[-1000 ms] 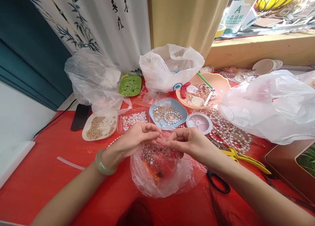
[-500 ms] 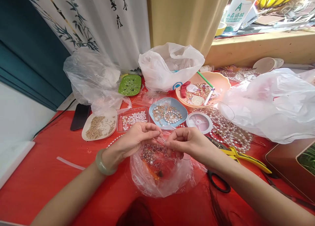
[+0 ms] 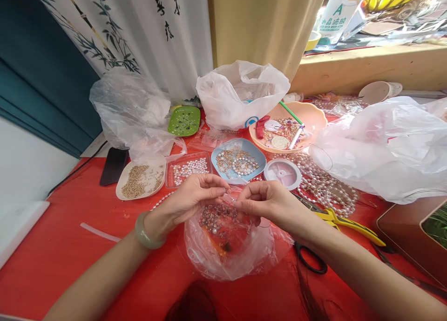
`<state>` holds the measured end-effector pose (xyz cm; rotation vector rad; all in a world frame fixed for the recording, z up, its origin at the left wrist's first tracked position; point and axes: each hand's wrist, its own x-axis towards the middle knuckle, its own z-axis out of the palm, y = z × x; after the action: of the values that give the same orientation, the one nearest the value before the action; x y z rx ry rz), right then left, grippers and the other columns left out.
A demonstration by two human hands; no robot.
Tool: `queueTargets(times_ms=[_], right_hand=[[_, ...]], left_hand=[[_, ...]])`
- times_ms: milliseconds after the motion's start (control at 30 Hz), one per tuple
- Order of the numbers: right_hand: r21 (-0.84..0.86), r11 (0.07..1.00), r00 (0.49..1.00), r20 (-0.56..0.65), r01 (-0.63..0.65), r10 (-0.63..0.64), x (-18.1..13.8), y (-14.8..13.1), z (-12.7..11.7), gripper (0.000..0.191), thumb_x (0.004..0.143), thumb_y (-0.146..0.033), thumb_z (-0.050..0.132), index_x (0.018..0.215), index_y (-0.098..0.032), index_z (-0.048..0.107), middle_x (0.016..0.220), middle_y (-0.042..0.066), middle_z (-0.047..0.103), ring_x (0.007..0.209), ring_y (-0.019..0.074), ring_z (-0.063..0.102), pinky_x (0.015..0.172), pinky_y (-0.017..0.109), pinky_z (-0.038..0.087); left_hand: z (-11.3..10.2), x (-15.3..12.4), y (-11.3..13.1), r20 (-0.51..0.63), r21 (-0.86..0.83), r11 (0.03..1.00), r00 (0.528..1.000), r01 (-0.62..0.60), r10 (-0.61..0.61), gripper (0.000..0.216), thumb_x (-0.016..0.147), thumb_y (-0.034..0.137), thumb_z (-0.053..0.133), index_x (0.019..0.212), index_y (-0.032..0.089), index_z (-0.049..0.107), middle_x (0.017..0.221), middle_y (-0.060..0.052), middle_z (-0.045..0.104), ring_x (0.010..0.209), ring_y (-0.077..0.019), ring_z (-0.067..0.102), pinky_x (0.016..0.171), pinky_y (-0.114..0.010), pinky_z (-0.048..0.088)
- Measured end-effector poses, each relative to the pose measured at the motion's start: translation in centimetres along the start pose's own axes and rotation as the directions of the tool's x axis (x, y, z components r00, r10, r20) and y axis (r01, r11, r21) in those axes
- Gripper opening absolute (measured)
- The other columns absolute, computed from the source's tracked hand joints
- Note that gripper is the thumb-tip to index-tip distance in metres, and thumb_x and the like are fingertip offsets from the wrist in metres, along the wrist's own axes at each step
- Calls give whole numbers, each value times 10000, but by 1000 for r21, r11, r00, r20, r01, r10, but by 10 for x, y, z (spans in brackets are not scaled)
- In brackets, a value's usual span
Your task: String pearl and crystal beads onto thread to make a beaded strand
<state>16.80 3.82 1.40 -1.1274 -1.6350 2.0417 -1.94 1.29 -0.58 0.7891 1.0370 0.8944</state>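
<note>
Mid-frame, left hand (image 3: 195, 196) and right hand (image 3: 269, 202) both pinch a small piece (image 3: 229, 194) (too tiny to name) over the bag of beads (image 3: 223, 237) — working low there should catch drops

The tiny piece (image 3: 228, 194) pinched at the left hand's (image 3: 190, 197) fingertips is too small to name — whether the right hand (image 3: 268, 202) grips it too is unclear. The right forearm hides the scissors (image 3: 299, 255) beyond one black loop; the frame's edge cuts the brown box (image 3: 408, 232).
</note>
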Motion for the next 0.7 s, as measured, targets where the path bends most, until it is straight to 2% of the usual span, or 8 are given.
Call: queueTargets(times_ms=[700], right_hand=[[16,1000,1000,19,2,-3,1,2,-1,234,681,-334,654,614,-133,553,547,-4,582,444,52,464,441,193,341]], left_hand=[[3,-1,2,-16,-37,998,998,59,-60,162,599,165,744,741,117,682,706,-9,623,587,-63,547,561,-171,439]])
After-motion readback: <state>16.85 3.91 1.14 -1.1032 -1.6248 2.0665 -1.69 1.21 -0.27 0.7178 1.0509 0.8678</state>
